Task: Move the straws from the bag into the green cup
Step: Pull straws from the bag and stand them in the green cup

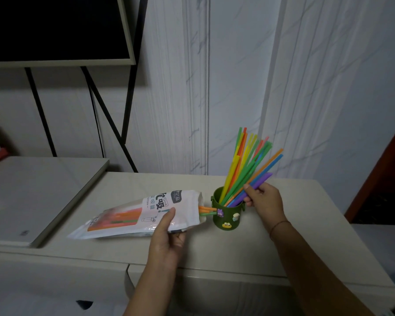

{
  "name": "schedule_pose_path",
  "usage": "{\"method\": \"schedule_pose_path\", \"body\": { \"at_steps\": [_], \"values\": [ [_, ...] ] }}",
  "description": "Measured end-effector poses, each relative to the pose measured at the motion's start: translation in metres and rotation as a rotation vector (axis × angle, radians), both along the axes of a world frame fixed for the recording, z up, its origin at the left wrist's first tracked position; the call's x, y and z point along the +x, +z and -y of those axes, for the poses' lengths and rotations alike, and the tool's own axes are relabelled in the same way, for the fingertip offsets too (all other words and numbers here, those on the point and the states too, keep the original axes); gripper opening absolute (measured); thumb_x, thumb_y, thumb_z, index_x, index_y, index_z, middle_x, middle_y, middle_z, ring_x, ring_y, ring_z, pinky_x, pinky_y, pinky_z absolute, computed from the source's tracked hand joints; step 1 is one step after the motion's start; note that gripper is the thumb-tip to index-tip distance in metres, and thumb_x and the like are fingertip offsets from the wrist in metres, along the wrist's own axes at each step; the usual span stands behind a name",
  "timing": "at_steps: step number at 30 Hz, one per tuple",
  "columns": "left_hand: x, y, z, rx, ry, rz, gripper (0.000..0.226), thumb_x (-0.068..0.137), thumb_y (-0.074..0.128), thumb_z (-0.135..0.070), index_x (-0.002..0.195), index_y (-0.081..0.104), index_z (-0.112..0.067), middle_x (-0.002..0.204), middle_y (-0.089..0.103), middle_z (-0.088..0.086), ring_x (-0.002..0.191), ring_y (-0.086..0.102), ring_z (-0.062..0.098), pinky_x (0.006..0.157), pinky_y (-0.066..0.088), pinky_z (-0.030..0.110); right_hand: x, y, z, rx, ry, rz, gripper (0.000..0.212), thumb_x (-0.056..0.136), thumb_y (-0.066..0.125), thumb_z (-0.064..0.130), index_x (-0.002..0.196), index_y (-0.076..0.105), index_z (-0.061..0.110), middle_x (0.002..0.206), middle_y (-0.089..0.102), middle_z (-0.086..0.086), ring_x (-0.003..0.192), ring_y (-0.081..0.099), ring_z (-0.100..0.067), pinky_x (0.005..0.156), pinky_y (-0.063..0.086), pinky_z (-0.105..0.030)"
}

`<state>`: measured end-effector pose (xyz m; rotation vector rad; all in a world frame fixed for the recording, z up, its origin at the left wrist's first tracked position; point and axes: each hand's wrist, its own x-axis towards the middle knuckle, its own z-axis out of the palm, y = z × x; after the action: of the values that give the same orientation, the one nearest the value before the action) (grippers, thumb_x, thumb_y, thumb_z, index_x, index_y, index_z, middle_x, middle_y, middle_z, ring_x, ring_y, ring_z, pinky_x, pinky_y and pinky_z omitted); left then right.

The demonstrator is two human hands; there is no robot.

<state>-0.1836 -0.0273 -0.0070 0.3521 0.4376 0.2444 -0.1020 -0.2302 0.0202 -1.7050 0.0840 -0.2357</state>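
A white straw bag [146, 213] lies on its side on the counter, mouth toward the right, with orange and green straws [206, 210] poking out of it. My left hand [169, 231] grips the bag's near edge. Just right of the bag's mouth stands the green cup [226, 215], decorated with small stickers and holding several coloured straws [246, 165] that fan up and to the right. My right hand [263, 199] pinches a purple straw [258, 184] whose lower end sits in the cup.
The pale counter [294, 236] runs to a front edge with a drawer below. A raised flat slab [32, 197] lies at the left. A dark screen on a black stand [55, 28] hangs behind. A marbled wall is close behind the cup.
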Motion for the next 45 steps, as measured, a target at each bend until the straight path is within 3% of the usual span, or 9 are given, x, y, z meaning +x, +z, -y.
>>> {"method": "schedule_pose_path", "body": {
  "at_steps": [7, 12, 16, 21, 26, 30, 36, 42, 45],
  "values": [
    [0.000, 0.001, -0.001, 0.041, -0.016, 0.025, 0.043, 0.083, 0.062, 0.005, 0.119, 0.058, -0.018, 0.109, 0.073, 0.007, 0.094, 0.072, 0.020, 0.057, 0.061, 0.037, -0.013, -0.001, -0.001, 0.076, 0.046, -0.128, 0.017, 0.086, 0.064, 0.014, 0.088, 0.058, -0.002, 0.065, 0.058, -0.010, 0.052, 0.052, -0.014, 0.047, 0.045, -0.018],
    [-0.003, -0.001, 0.000, 0.257, -0.057, 0.024, 0.052, 0.065, 0.074, -0.007, 0.114, 0.065, -0.019, 0.106, 0.076, 0.002, 0.093, 0.073, 0.015, 0.062, 0.061, 0.028, -0.039, -0.006, -0.010, 0.327, 0.056, -0.331, 0.026, 0.095, 0.050, 0.020, 0.074, 0.053, 0.005, 0.060, 0.046, -0.010, 0.044, 0.039, -0.015, 0.039, 0.030, -0.018],
    [-0.004, 0.000, 0.007, 0.442, -0.078, 0.068, 0.036, 0.062, 0.077, -0.012, 0.097, 0.074, -0.020, 0.100, 0.077, 0.002, 0.088, 0.074, 0.014, 0.062, 0.057, 0.023, -0.059, -0.006, -0.036, 0.487, 0.248, -0.528, 0.032, 0.097, 0.042, 0.031, 0.090, 0.059, 0.005, 0.070, 0.055, -0.009, 0.045, 0.045, -0.012, 0.037, 0.032, -0.016],
    [-0.009, 0.005, 0.008, 0.599, -0.068, 0.106, 0.042, 0.061, 0.080, -0.016, 0.102, 0.071, -0.018, 0.100, 0.077, 0.005, 0.090, 0.073, 0.019, 0.066, 0.058, 0.025, -0.064, -0.003, -0.053, 0.620, 0.309, -0.459, 0.021, 0.096, 0.047, 0.025, 0.095, 0.060, 0.008, 0.073, 0.059, -0.008, 0.046, 0.048, -0.013, 0.037, 0.034, -0.017],
    [-0.009, 0.006, 0.005, 0.562, -0.046, 0.112, 0.043, 0.066, 0.077, -0.013, 0.108, 0.069, -0.018, 0.102, 0.077, 0.004, 0.091, 0.073, 0.017, 0.067, 0.057, 0.024, -0.068, 0.000, -0.054, 0.527, 0.320, -0.265, 0.013, 0.091, 0.052, 0.001, 0.096, 0.062, -0.005, 0.078, 0.061, -0.016, 0.063, 0.056, -0.020, 0.053, 0.054, -0.025],
    [-0.008, 0.003, 0.000, 0.404, -0.051, 0.079, 0.053, 0.066, 0.075, -0.012, 0.117, 0.064, -0.019, 0.109, 0.075, 0.002, 0.098, 0.071, 0.015, 0.070, 0.060, 0.027, -0.064, 0.005, -0.040, 0.455, 0.272, -0.202, 0.007, 0.087, 0.058, -0.001, 0.088, 0.064, -0.004, 0.065, 0.059, -0.010, 0.055, 0.056, -0.013, 0.052, 0.053, -0.021],
    [-0.005, -0.002, -0.010, 0.152, -0.016, 0.051, 0.037, 0.082, 0.064, 0.000, 0.115, 0.061, -0.019, 0.105, 0.076, 0.003, 0.096, 0.072, 0.017, 0.077, 0.059, 0.040, -0.053, 0.010, -0.007, 0.425, 0.280, -0.183, 0.010, 0.087, 0.056, -0.002, 0.084, 0.066, -0.005, 0.064, 0.058, -0.014, 0.051, 0.057, -0.011, 0.050, 0.051, -0.018],
    [-0.005, -0.003, 0.003, 0.103, -0.010, 0.006, 0.036, 0.083, 0.063, 0.003, 0.112, 0.059, -0.019, 0.105, 0.075, 0.006, 0.101, 0.069, 0.022, 0.073, 0.059, 0.041, -0.050, 0.006, -0.023, 0.763, 0.324, -0.215, 0.009, 0.089, 0.053, 0.002, 0.086, 0.061, -0.001, 0.056, 0.055, -0.003, 0.047, 0.053, -0.005, 0.046, 0.046, -0.015],
    [-0.004, 0.000, 0.012, 0.109, -0.030, 0.018, 0.035, 0.084, 0.062, 0.003, 0.112, 0.060, -0.017, 0.100, 0.076, 0.005, 0.094, 0.072, 0.020, 0.066, 0.062, 0.036, -0.057, -0.001, -0.042, 0.814, 0.367, -0.214, 0.008, 0.087, 0.057, 0.003, 0.092, 0.063, 0.001, 0.061, 0.059, 0.000, 0.051, 0.053, -0.005, 0.048, 0.046, -0.015]
  ]
}}
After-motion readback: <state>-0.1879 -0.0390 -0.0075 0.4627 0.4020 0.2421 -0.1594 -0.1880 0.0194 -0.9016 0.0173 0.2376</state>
